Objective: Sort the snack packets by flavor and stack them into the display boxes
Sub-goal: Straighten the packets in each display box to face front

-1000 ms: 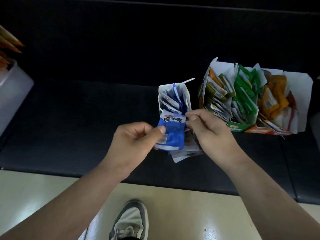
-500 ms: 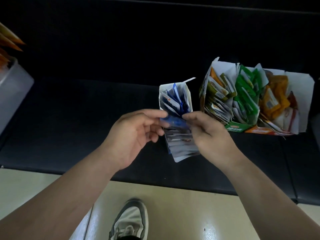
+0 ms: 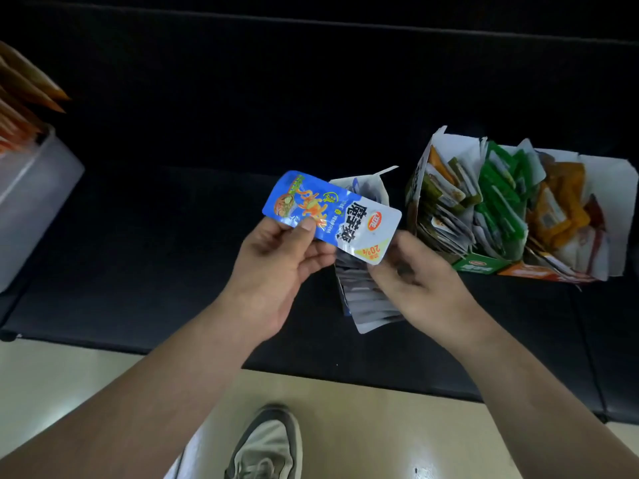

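My left hand pinches a blue and white snack packet between thumb and fingers, held flat above the blue display box. That narrow box lies on the black bench and holds several blue packets standing in a row. My right hand rests against the box's right side with its fingers curled; its fingertips sit just under the packet's white end. Whether they grip the box or the packet is unclear.
To the right stand display boxes of brown-olive, green and orange packets. A pale plastic bin with orange packets sits at the far left. The black bench ends at a pale floor, where my shoe shows.
My left hand has lifted a blue packet out of the box and turned it face up, moving up and left. My right hand stays by the box.
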A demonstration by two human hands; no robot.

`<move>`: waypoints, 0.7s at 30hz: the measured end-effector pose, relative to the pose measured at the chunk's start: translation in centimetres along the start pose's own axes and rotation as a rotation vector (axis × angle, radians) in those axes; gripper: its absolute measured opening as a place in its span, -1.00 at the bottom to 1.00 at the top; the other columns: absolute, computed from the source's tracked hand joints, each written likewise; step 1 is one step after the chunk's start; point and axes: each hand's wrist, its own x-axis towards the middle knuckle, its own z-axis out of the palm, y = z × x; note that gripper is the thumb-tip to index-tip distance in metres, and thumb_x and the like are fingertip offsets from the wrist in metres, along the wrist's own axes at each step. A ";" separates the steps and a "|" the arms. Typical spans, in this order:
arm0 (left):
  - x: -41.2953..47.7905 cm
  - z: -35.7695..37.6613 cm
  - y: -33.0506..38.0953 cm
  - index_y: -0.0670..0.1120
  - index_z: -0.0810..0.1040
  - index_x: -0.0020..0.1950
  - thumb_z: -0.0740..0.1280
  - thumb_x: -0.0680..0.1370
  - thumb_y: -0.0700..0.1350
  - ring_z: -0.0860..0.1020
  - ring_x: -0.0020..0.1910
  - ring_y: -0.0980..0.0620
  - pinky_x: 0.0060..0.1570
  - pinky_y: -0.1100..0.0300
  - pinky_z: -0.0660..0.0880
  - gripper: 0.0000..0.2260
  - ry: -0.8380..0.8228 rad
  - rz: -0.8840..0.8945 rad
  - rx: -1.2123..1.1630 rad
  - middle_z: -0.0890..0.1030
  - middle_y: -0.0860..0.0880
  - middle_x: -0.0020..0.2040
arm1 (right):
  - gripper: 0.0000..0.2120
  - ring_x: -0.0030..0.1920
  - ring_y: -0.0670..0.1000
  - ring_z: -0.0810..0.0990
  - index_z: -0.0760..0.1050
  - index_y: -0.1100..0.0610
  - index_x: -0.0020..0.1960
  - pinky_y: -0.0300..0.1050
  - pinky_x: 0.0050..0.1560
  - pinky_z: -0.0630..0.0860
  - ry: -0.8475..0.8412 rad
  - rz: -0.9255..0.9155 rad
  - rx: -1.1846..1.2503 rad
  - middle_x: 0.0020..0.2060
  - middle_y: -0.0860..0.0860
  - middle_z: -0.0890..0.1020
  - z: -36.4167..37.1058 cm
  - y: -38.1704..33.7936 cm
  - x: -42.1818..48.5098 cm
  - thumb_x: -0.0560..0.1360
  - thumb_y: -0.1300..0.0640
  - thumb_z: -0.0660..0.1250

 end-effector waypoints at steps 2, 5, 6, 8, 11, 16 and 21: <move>-0.2 0.1 -0.5 -0.18 0.58 0.18 0.31 0.67 -0.21 0.68 -0.17 -0.01 -0.10 0.16 0.64 -0.88 0.013 -0.057 -0.085 0.71 -0.15 -0.07 | -0.62 0.07 -0.09 0.59 0.52 -0.25 0.27 -0.01 0.14 0.55 -0.061 -0.008 -0.008 0.02 -0.12 0.63 -0.3 0.3 -0.2 0.48 -0.01 0.41; -0.4 0.2 -1.1 -0.19 0.59 0.21 0.35 0.66 -0.16 0.68 -0.17 -0.01 -0.19 0.15 0.61 -0.83 0.003 -0.073 -0.023 0.71 -0.19 0.01 | -0.63 0.06 -0.09 0.61 0.53 -0.27 0.30 -0.07 0.14 0.53 -0.061 -0.066 0.045 0.03 -0.19 0.67 -0.2 -0.2 -0.4 0.52 -0.08 0.48; -0.6 0.2 -1.2 -0.19 0.60 0.20 0.36 0.66 -0.14 0.65 -0.20 0.00 -0.26 0.13 0.55 -0.83 -0.003 -0.069 0.061 0.71 -0.19 0.03 | -0.68 0.11 -0.10 0.63 0.54 -0.25 0.31 -0.02 0.21 0.55 -0.020 -0.070 0.083 0.08 -0.20 0.69 0.0 -0.3 -0.4 0.57 -0.10 0.45; -0.8 0.2 -1.4 -0.16 0.65 0.12 0.36 0.66 -0.11 0.61 -0.26 0.03 -0.33 0.13 0.44 -0.86 -0.012 -0.060 0.253 0.74 -0.11 0.02 | -0.74 0.14 -0.14 0.66 0.51 -0.26 0.32 0.07 0.27 0.57 0.067 -0.060 0.078 0.10 -0.22 0.70 0.2 -0.2 0.0 0.63 -0.14 0.32; -0.8 0.0 -1.5 -0.08 0.63 -0.09 0.42 0.62 -0.05 0.58 -0.34 0.10 -0.34 0.26 0.44 -0.86 0.070 0.025 0.526 0.73 0.04 -0.16 | -0.79 0.09 -0.18 0.67 0.48 -0.28 0.29 -0.04 0.21 0.58 0.078 -0.052 -0.032 0.00 -0.23 0.71 0.0 0.3 0.3 0.67 -0.15 0.21; 0.3 -1.8 -0.5 0.07 0.47 0.16 0.59 0.43 -0.11 0.55 -0.06 0.21 -0.09 0.38 0.48 -0.58 0.204 0.496 0.883 0.54 0.02 0.16 | -0.71 0.02 -0.26 0.66 0.49 -0.11 0.34 -0.44 -0.06 0.49 0.051 -0.101 -0.180 -0.06 -0.16 0.73 -1.2 0.3 0.2 0.68 -0.09 0.15; 0.9 -1.3 0.7 -0.03 0.49 0.48 0.44 0.54 -0.04 0.52 0.07 0.14 0.04 0.11 0.60 -0.50 -0.120 0.750 1.294 0.53 0.03 0.26 | -0.64 -0.17 0.12 0.59 0.46 -0.06 0.20 0.12 -0.19 0.55 0.049 -0.230 -0.429 -0.18 0.06 0.62 -0.5 0.0 -0.1 0.63 -0.24 0.05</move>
